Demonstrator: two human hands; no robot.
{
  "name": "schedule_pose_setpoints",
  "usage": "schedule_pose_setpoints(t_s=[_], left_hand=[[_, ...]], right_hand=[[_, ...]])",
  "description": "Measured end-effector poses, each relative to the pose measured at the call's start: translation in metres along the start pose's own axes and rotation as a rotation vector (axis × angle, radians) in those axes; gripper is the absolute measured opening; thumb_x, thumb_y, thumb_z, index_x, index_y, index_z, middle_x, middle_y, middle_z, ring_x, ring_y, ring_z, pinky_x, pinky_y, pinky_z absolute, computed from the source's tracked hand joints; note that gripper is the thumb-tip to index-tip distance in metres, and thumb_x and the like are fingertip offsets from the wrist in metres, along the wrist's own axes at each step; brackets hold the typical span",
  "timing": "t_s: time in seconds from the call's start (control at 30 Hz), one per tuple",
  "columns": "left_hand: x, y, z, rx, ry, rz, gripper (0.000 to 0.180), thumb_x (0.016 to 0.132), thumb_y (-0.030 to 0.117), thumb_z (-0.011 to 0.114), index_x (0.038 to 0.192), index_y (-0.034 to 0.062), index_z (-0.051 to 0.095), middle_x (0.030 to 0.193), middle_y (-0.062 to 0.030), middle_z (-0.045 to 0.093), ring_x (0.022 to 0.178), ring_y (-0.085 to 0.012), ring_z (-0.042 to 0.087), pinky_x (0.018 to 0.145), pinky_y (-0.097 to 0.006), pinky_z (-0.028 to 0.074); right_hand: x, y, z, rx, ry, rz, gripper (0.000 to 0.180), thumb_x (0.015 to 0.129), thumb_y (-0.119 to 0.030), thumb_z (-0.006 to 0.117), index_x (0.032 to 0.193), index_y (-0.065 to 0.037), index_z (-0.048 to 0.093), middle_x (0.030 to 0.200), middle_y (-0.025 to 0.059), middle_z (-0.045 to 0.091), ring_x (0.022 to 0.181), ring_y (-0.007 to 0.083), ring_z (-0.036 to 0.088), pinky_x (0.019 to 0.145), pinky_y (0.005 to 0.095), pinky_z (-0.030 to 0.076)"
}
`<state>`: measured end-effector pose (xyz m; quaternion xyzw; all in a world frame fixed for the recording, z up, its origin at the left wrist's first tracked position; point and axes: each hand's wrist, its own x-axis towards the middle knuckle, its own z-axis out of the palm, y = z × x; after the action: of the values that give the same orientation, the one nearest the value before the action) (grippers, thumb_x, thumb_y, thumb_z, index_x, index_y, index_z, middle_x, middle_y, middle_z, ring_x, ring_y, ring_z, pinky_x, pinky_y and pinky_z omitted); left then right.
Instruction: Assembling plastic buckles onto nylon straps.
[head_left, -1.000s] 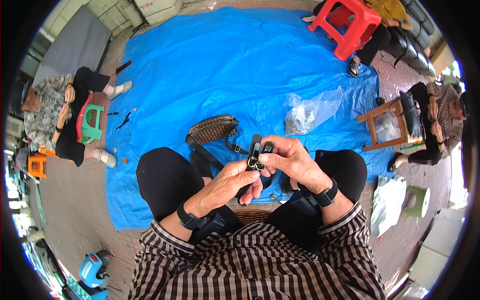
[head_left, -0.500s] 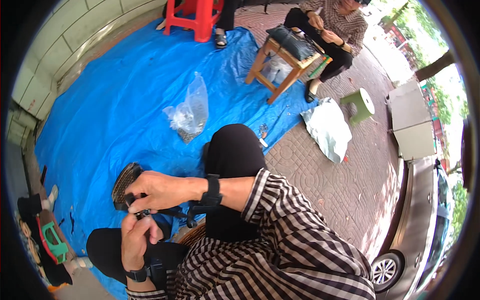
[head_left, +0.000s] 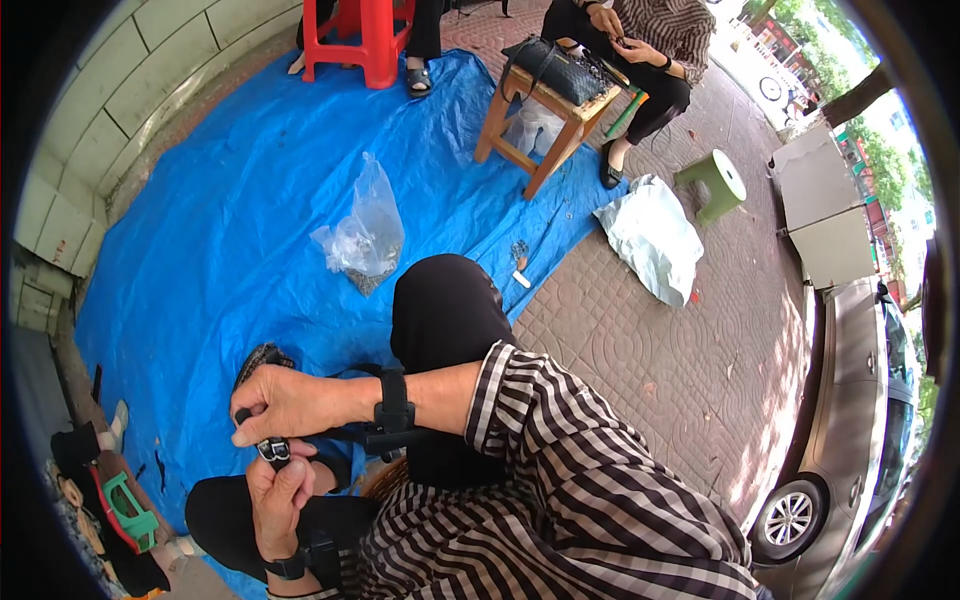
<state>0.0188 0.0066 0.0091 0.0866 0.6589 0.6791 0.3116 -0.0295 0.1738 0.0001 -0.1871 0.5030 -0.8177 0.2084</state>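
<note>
My left hand [head_left: 279,497] is closed on a small black strap with a silver buckle [head_left: 273,451], its thumb and fingers pinching just below the metal. Above it, my right hand [head_left: 300,402] is bent over with thumb and fingers pinched on a black strap end [head_left: 243,415] near the buckle. The two hands nearly touch. Partly hidden behind my right hand is a dark, ridged thing like a shoe sole [head_left: 262,360]. Both wrists wear black bands.
A blue tarp [head_left: 200,220] carries a clear bag of small pieces [head_left: 370,240]. Beyond stand a red stool [head_left: 378,45], a wooden stool [head_left: 535,130] with a black bag, and a seated person [head_left: 650,60]. A white sheet [head_left: 655,240], green stool [head_left: 712,185] and parked car [head_left: 840,430] lie right.
My right hand has shifted slightly left and down, and the buckle now shows clearly between the hands. The whole view has also shifted a little.
</note>
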Motion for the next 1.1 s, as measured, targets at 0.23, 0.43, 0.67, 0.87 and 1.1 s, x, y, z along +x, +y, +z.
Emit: schedule_pose_setpoints(t_s=[0.23,0.43,0.67,0.87,1.1], left_hand=[[-0.004,-0.001,-0.004,-0.158,0.063,0.042,0.028,0.086,0.022,0.058,0.096,-0.0031,0.05,0.052,0.0016,0.039,0.039,-0.0044,0.032,0.038,-0.019,0.023],[0.001,-0.005,-0.012,-0.316,0.135,0.051,0.025,0.087,0.022,0.057,0.096,-0.0008,0.051,0.051,0.0006,0.039,0.039,-0.0052,0.031,0.038,-0.019,0.024],[0.012,-0.011,-0.007,-0.279,0.215,0.073,0.019,0.089,0.02,0.054,0.092,0.0016,0.05,0.055,-0.0035,0.044,0.042,-0.0102,0.039,0.039,-0.021,0.031],[0.01,-0.008,-0.006,-0.187,0.145,-0.107,0.017,0.086,0.015,0.051,0.082,-0.0014,0.053,0.061,-0.0047,0.051,0.048,-0.0102,0.045,0.043,-0.022,0.034],[0.02,-0.008,0.0,-0.289,0.06,0.064,0.016,0.091,0.015,0.049,0.095,0.0008,0.054,0.076,-0.0053,0.06,0.057,-0.0055,0.053,0.044,-0.018,0.036]], right_hand=[[0.008,0.017,-0.002,-0.068,-0.011,-0.039,0.023,0.083,-0.019,0.064,0.069,-0.003,0.055,0.057,-0.0031,0.051,0.052,0.0031,0.046,0.044,0.0212,0.035],[0.015,0.026,-0.018,0.07,0.227,-0.018,0.023,0.085,-0.022,0.063,0.073,-0.004,0.055,0.059,-0.0013,0.051,0.049,0.0052,0.046,0.043,0.0205,0.035],[0.005,0.025,-0.015,0.027,-0.003,-0.063,0.038,0.089,-0.042,0.053,0.087,-0.005,0.057,0.07,0.0001,0.054,0.066,0.0078,0.051,0.059,0.0237,0.041],[0.004,0.021,-0.009,-0.099,-0.193,0.153,0.04,0.095,-0.031,0.043,0.114,0.003,0.053,0.095,0.0081,0.06,0.072,0.0155,0.064,0.061,0.0228,0.053],[-0.011,-0.003,-0.005,-0.069,0.072,0.185,0.03,0.095,-0.024,0.045,0.103,0.001,0.06,0.096,0.0079,0.063,0.079,0.0118,0.057,0.072,0.0267,0.046]])
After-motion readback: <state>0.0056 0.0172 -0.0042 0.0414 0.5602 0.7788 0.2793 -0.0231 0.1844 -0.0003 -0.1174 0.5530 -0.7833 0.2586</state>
